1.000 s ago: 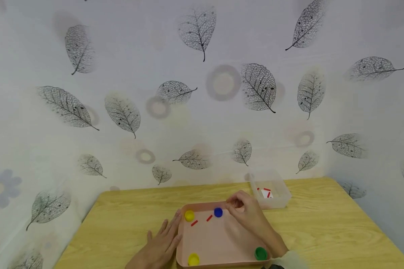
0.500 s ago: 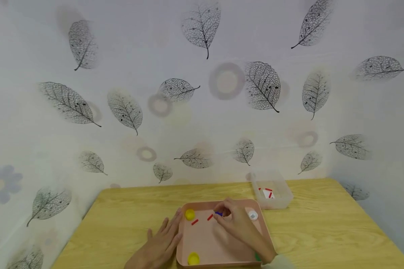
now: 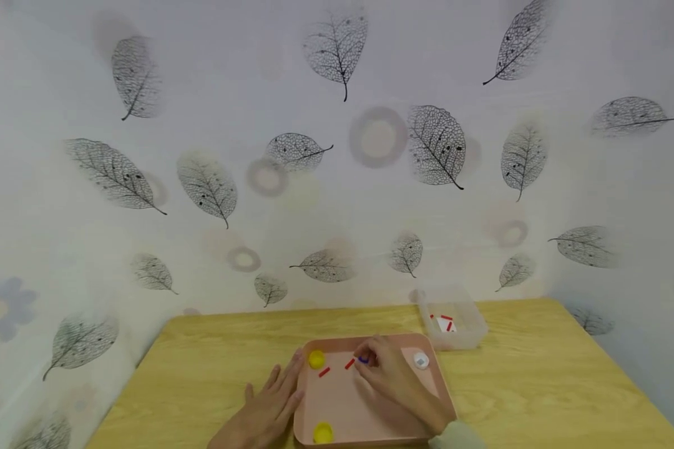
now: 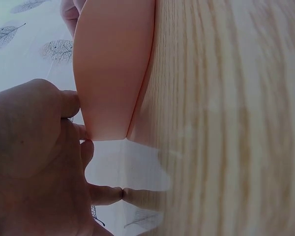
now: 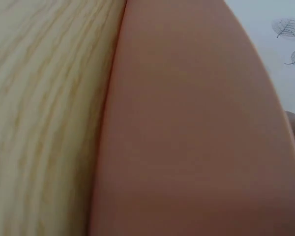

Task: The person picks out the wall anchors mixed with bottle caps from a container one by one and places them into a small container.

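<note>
In the head view my right hand [image 3: 386, 373] is over the back middle of a pink tray [image 3: 337, 408], its fingers and thumb around a small round blue cap [image 3: 362, 360]. Fingers cover most of the cap. Just left of it lies a short red stick [image 3: 350, 363], and a second red stick [image 3: 324, 371] is further left. My left hand [image 3: 264, 408] rests flat with straight fingers against the tray's left side. The left wrist view shows those fingers [image 4: 71, 104] touching the tray wall [image 4: 113, 64]. The right wrist view is mostly filled by the tray's outer wall [image 5: 196, 123].
Yellow caps [image 3: 316, 359] occupy the tray's two left corners, and a white cap [image 3: 421, 360] sits at its back right. A clear plastic box [image 3: 466, 333] with several red sticks and a white piece stands behind, on the wooden table [image 3: 539, 374]. A leaf-patterned cloth hangs behind.
My right hand has moved left from the tray's back right corner to the blue cap, uncovering the white cap. My forearm now hides the green cap at the front right. My left hand stays put.
</note>
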A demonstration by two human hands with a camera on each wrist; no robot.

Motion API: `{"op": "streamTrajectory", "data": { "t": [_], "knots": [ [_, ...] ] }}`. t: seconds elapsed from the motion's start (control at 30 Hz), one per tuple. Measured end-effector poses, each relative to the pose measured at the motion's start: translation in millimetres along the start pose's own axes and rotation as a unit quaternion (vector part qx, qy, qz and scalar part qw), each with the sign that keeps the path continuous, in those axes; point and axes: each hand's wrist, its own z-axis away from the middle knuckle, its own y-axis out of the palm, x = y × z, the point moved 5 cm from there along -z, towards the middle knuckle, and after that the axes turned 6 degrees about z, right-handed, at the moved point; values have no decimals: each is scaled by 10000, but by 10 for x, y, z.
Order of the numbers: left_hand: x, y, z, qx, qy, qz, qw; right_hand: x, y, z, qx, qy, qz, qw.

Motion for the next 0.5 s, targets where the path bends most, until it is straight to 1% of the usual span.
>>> {"op": "streamTrajectory", "data": {
  "t": [0.1, 0.27, 0.5],
  "knots": [
    [9, -1, 18, 1, -33, 18, 10000, 31, -15, -19, 118, 53, 58, 9999],
    [11, 3, 28, 20, -31, 91, 10000, 77, -58, -80, 305, -13, 141, 9994],
    [-16, 12, 27, 46, -29, 57, 10000, 5, -9, -141, 797, -106, 347, 9962]
  ]
}}
